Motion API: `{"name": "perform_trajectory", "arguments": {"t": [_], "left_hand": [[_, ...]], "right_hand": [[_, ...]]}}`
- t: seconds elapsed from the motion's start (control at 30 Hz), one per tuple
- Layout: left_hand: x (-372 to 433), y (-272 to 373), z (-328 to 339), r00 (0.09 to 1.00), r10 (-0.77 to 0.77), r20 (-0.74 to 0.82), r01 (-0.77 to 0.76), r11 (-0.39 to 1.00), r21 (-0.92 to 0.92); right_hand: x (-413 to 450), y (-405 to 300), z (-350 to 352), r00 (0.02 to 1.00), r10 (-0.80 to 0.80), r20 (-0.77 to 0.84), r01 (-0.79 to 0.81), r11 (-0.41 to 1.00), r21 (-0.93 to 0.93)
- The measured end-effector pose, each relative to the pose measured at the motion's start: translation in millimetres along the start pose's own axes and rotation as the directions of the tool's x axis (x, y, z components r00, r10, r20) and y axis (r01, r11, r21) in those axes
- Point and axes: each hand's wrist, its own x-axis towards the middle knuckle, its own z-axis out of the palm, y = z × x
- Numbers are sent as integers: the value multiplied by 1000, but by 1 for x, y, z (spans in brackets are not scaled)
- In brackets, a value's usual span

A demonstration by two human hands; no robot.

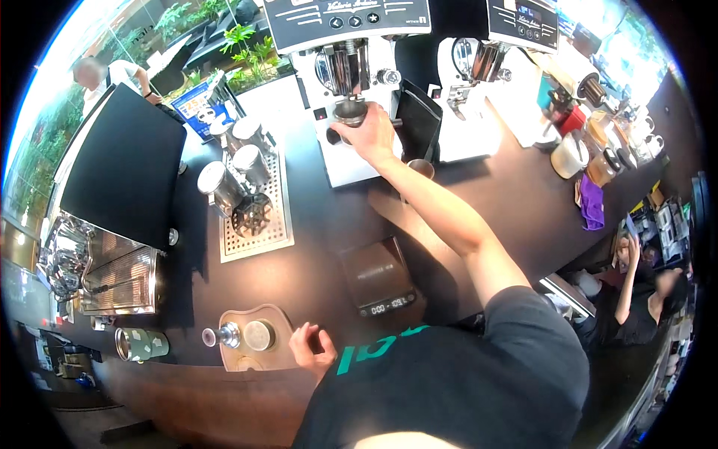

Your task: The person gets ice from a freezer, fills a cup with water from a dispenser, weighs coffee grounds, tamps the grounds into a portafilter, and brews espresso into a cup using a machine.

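Note:
At the near coffee grinder (pixel 350 67), my right hand (pixel 373 132) is wrapped around a portafilter (pixel 349 114) under the chute. My fingers hide much of it, including what is inside. My left hand (pixel 314 348) hovers at the counter's front edge with fingers loosely bent and nothing in them. Just left of it lies a tan tamping mat (pixel 269 317). On that mat, a metal tamper (pixel 227 335) with a round knob is beside a round metal-topped tool (pixel 258 335). A dark coffee scale (pixel 377 275) with a lit display lies between my arms.
Several steel milk pitchers (pixel 216 182) stand on a perforated drip tray (pixel 280 224). An espresso machine (pixel 120 275) and a green tumbler (pixel 140 344) are at left. A metal cup (pixel 420 168) is beside my right forearm. A second grinder (pixel 477 90) and purple cloth (pixel 592 205) lie right. Two people are nearby.

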Motion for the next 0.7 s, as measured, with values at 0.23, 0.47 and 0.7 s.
{"name": "perform_trajectory", "arguments": {"t": [0.23, 0.47, 0.7], "left_hand": [[-1, -3, 2, 1000, 3, -1, -3, 1000, 10], [0, 5, 2, 997, -71, 13, 71, 997, -6], [2, 6, -2, 994, -93, 53, 94, 995, -15]], "right_hand": [[29, -6, -17, 941, 248, 230, -233, 968, -92], [8, 9, 8, 999, -10, -50, 9, 1000, -14], [1, 17, -10, 999, -46, 23, 49, 980, -193]]}}
